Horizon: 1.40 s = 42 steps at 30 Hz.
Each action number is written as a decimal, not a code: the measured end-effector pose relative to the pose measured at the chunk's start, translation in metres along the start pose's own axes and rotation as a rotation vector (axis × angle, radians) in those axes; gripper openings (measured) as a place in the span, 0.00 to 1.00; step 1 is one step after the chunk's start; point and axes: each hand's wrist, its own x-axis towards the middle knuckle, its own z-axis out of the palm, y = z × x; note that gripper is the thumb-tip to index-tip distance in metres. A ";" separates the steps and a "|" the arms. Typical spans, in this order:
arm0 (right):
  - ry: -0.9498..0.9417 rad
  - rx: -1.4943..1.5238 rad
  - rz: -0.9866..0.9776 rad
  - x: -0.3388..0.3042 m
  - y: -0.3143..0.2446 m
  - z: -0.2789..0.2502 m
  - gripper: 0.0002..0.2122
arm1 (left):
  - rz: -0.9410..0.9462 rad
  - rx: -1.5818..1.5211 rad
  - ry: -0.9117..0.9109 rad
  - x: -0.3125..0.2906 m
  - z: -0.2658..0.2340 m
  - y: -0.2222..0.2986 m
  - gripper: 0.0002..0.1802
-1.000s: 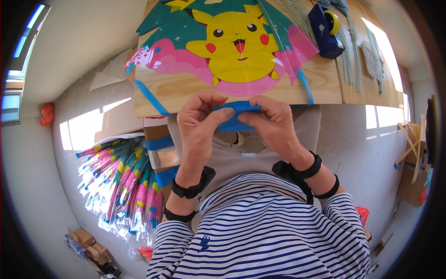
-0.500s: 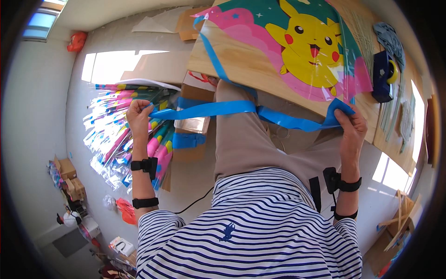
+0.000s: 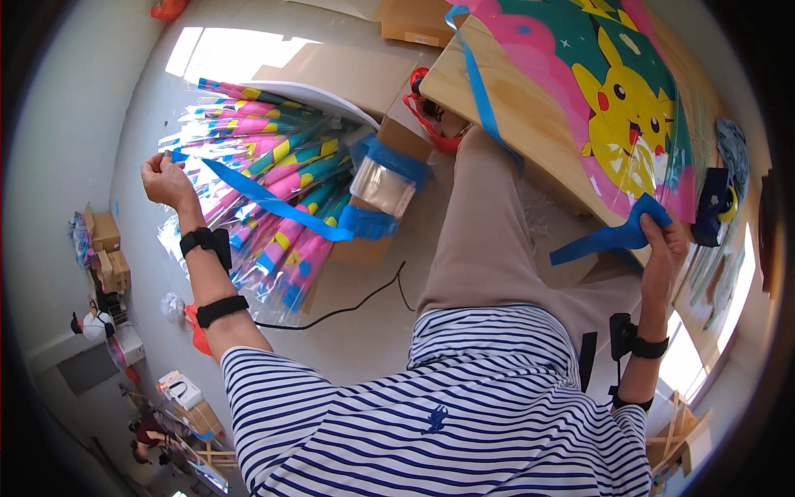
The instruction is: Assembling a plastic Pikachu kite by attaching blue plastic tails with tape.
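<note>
My left hand [image 3: 168,180] is closed on the end of a long blue plastic strip [image 3: 265,199]. That strip slants down over the bundled kites to the folded blue strips on a box. Pinched in my right hand [image 3: 665,253], beside the table, is a shorter blue strip [image 3: 604,238] whose free end points left. Another blue strip [image 3: 480,95] lies across the table corner and hangs down by my leg. On the wooden table [image 3: 538,137] rests a kite [image 3: 625,108] of pink, green and yellow sheet with a cartoon figure, to the far side of my right hand.
Several plastic-wrapped kites [image 3: 286,178] fan out on the floor at left. Folded blue strips [image 3: 368,222] and a clear packet [image 3: 385,189] sit on a cardboard box. A red bag [image 3: 431,124] is under the table corner. A black cable [image 3: 339,317] crosses the floor; a dark tape dispenser [image 3: 710,207] stands right.
My left hand has swung outward to the left with its strip, and the two held strips are now farther apart. The right hand still holds its strip. The whole view has shifted.
</note>
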 end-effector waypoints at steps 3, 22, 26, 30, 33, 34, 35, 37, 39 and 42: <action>-0.028 -0.023 0.008 0.001 -0.004 0.010 0.08 | 0.196 -0.069 0.061 0.026 -0.004 0.028 0.02; -0.019 -0.045 -0.003 -0.007 0.002 0.003 0.10 | 0.103 0.105 -0.806 -0.372 -0.047 -0.041 0.04; -0.027 0.044 0.000 -0.014 -0.001 0.006 0.09 | 0.158 0.202 -1.050 -0.391 -0.060 -0.043 0.05; -0.108 0.114 0.099 -0.018 -0.010 0.013 0.07 | 0.289 0.196 -1.474 -0.382 -0.065 -0.030 0.10; -0.163 0.233 0.115 -0.022 -0.021 0.020 0.06 | 0.091 -0.125 -1.384 -0.357 -0.052 0.030 0.11; -0.170 0.295 0.092 -0.023 -0.027 0.024 0.06 | -0.041 -0.281 -1.376 -0.340 -0.048 0.067 0.13; -0.161 0.337 0.101 -0.023 -0.031 0.028 0.06 | -0.054 -0.444 -1.416 -0.326 -0.044 0.107 0.15; -0.144 0.434 0.120 -0.024 -0.039 0.032 0.06 | 0.076 -0.751 -1.494 -0.307 -0.041 0.197 0.21; -0.217 0.378 0.103 -0.021 -0.039 0.026 0.05 | 0.282 -1.014 -1.568 -0.304 -0.053 0.285 0.22; -0.174 0.336 -0.081 -0.016 -0.041 0.018 0.05 | 0.107 -1.227 -2.085 -0.340 -0.065 0.354 0.18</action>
